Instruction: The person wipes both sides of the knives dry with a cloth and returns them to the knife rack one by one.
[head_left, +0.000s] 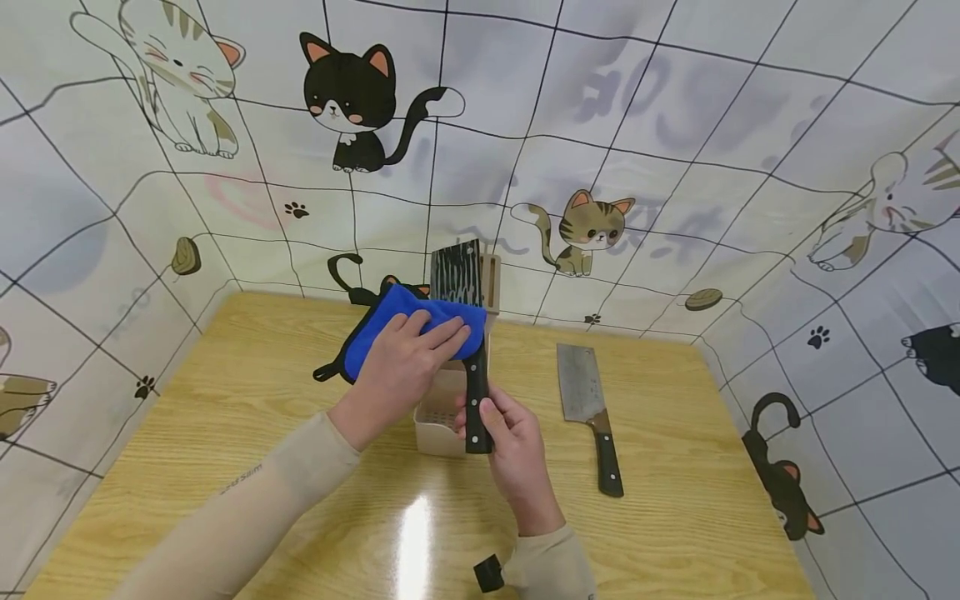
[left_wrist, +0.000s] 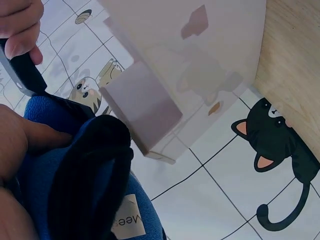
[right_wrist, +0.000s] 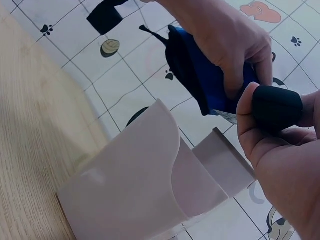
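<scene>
I hold the knife up over the pale holder, mid-surface, the fingers of my right hand curled round its black handle, likely to keep it steady and my grip off the edge. My left hand pinches the blue cloth over the blade, probably for padding. The blade points far, the handle near; its long axis runs near to far, leaning slightly left. Right of it lies a second knife.

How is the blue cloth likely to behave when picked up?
The cloth is probably floppy, since it bends in the left hand. It seems light, being soft-looking fabric. Its loop, sticking out at a corner, might catch.
</scene>
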